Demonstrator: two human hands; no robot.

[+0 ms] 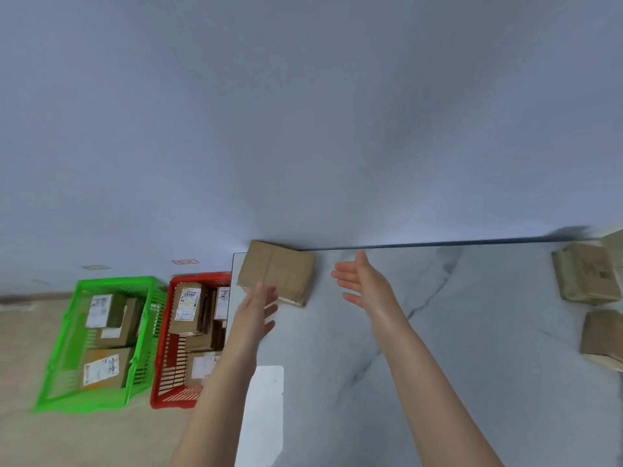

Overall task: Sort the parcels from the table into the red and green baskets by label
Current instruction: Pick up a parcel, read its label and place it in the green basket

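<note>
A: The bench (438,332) carries the parcel (279,271) at its far left corner, plain side up. The green basket (54,382) and red basket (165,365) stand on the floor past its left edge.

B: And the person's hands?

A: Both are spread and hold nothing. The left grip (259,298) has straight fingers at the parcel's near edge, and the right grip (364,281) hovers just beside its right side.

B: Then they should clasp both sides and turn it over. No label shows, so they cannot pick a basket yet.
</note>
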